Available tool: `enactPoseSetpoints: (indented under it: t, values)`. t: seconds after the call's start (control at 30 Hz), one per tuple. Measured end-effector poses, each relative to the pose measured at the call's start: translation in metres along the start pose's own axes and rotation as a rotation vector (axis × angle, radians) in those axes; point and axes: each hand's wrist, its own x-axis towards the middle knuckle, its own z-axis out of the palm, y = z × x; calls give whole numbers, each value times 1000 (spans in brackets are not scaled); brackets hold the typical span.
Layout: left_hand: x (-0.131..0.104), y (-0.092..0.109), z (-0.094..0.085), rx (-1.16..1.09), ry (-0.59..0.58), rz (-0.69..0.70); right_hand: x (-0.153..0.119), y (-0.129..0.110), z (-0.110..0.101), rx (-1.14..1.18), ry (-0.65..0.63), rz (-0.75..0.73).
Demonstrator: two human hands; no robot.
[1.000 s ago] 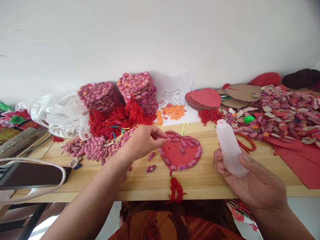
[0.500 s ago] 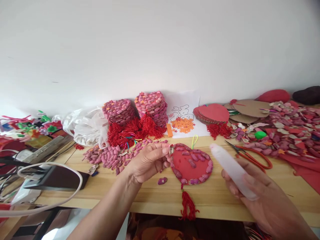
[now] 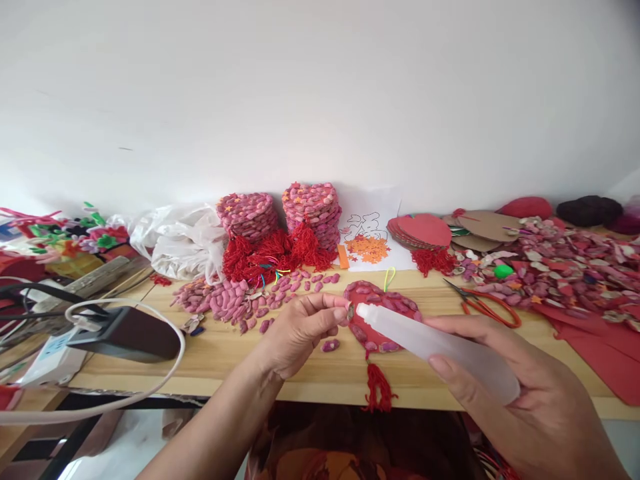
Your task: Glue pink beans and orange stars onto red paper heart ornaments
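Pinching a small brownish shell (image 3: 351,311), the left grip (image 3: 303,333) sits near the frosted, translucent bottle (image 3: 435,343) the right grip (image 3: 525,387) clasps.

Spread along a table (image 3: 210,373), before a wall (image 3: 320,100).
Bears a heart panel (image 3: 361,297) up front, behind a bottle (image 3: 445,350) in the right hand (image 3: 535,397), with scissors (image 3: 480,294) to the right and peanuts (image 3: 230,300) to the left; farther back, carries from left to right a plastic bag (image 3: 185,240), two peanut stacks (image 3: 313,207), star cutouts (image 3: 369,249) on a paper sheet (image 3: 377,201), a panel stack (image 3: 423,230) and a peanut pile (image 3: 585,260).
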Motion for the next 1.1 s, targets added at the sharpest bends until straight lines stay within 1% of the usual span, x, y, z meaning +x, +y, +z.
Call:
enactPoseSetpoints:
  t: [0.1, 0.2, 0.33, 0.5, 0.63, 0.77, 0.9, 0.97, 1.1]
  values:
    - [-5, -1, -2, 15, -18, 44, -3, -5, 1, 6, -6, -48]
    - [-8, -1, -3, 21, -51, 66, -5, -11, 2, -5, -4, -40]
    - [-12, -1, -5, 34, -66, 91, -5, -17, 2, -13, -15, -38]
    - [-15, -2, -8, 46, -64, 108, -4, -15, 1, -10, -62, -82]
    - [-15, -3, -8, 40, -76, 115, -3, -14, 1, -14, -54, -100]
    - [-15, -4, -8, 32, -97, 118, -2, -14, -2, -101, -120, -197]
    - [-15, -4, -8, 2, -85, 112, 0, -12, -4, -196, -144, -201]
    - [-16, -4, -8, -6, -79, 97, 1, -12, -5, -206, -149, -204]
    - [-16, -4, -8, 3, -81, 87, 2, -11, -6, -208, -197, -260]
